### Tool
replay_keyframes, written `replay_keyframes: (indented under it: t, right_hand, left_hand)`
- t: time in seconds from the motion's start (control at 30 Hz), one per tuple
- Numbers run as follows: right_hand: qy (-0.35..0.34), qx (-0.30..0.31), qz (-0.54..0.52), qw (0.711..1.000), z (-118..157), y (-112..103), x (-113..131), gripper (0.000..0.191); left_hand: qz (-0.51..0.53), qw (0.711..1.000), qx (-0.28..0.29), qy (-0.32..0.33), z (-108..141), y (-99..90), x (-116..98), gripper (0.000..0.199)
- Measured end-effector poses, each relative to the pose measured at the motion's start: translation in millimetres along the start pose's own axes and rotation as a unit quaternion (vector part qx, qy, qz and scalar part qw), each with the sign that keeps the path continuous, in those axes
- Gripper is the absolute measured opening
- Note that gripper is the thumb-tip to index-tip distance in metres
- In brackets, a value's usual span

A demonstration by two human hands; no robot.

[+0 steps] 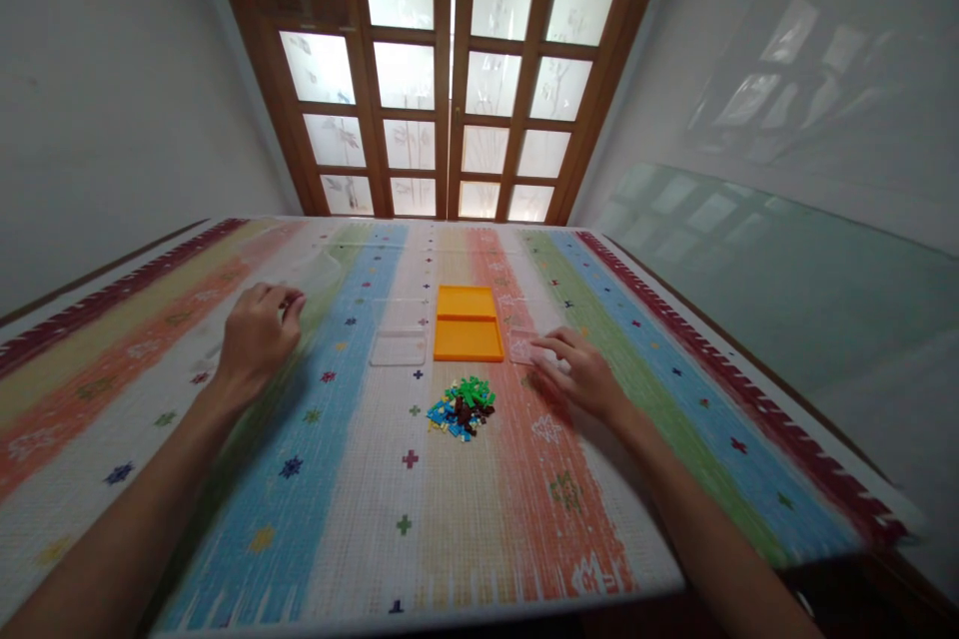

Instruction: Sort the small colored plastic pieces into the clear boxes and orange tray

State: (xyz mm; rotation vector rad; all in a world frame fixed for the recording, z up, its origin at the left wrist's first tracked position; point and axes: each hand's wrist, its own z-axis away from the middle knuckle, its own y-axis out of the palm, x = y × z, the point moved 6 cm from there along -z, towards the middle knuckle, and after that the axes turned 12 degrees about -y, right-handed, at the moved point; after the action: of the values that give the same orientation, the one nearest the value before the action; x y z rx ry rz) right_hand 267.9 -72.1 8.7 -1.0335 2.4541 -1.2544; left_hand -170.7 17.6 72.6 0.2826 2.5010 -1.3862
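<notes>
My right hand [580, 374] has its fingertips on the near right edge of a small clear plastic tray [518, 347]. My left hand [262, 331] is raised over the left side of the table with its fingers curled together; what they hold, if anything, does not show. Behind it a see-through plastic sheet or bag [319, 265] is faintly visible. Between my hands is an orange two-part plastic case [469, 337], with another clear tray [399, 347] to its left. In front of the case sits a pile of small green, blue, brown and yellow plastic pieces [463, 409].
A striped, patterned cloth [375, 499] covers the table. Walls stand close on both sides, and a pale glass-like panel [749, 250] leans along the right. Beyond the far edge are wooden doors [450, 70] with frosted panes.
</notes>
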Motion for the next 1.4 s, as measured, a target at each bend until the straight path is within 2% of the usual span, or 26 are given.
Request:
replay_keyframes:
  t: [0.07,0.17,0.3,0.4,0.47,0.53,0.63,0.9,1.0,1.1,1.2,1.3,1.4]
  right_hand:
    - [-0.028,-0.022,-0.025,0.999,-9,-2,19,0.022]
    - [-0.056,-0.063,-0.025,0.996,-19,-3,48,0.019]
    - [-0.107,-0.097,-0.038,0.989,-27,5,90,0.023]
    - [-0.123,-0.122,-0.018,0.985,-29,8,115,0.029]
    - [-0.136,-0.105,0.014,0.985,-29,13,127,0.027]
    - [-0.155,-0.081,0.039,0.984,-29,17,135,0.025]
    - [-0.18,-0.068,0.047,0.98,-27,20,139,0.027]
    - [-0.149,-0.024,0.067,0.986,-26,17,132,0.021]
    - [-0.146,-0.042,0.099,0.984,-22,3,121,0.025]
    - [-0.115,-0.07,0.142,0.981,-12,-19,97,0.02]
    - [-0.075,-0.088,0.19,0.975,4,-42,68,0.019]
    - [-0.043,-0.085,0.244,0.965,25,-59,38,0.019]
    - [-0.016,-0.059,0.295,0.953,47,-65,12,0.022]
  left_hand:
    - [0.056,0.995,-0.056,0.055,14,-14.6,-21,0.022]
    - [0.099,0.985,-0.066,0.125,38,-27.4,-52,0.019]
    - [0.145,0.967,-0.039,0.207,74,-31.9,-90,0.015]
    - [0.189,0.945,0.005,0.266,105,-24.7,-111,0.013]
    - [0.203,0.932,0.03,0.298,123,-18.2,-121,0.014]
    - [0.207,0.924,0.056,0.318,138,-12.2,-128,0.015]
    - [0.214,0.913,0.064,0.341,150,-9.6,-133,0.019]
    - [0.229,0.899,0.048,0.37,155,-14.5,-137,0.035]
    - [0.21,0.912,0.029,0.351,149,-18.9,-130,0.048]
    - [0.184,0.936,0.004,0.3,131,-22.1,-109,0.052]
    - [0.152,0.961,-0.012,0.229,103,-19.7,-70,0.049]
    - [0.11,0.984,-0.038,0.134,73,-13.8,-20,0.053]
    - [0.062,0.997,-0.05,0.017,51,-5.8,31,0.069]
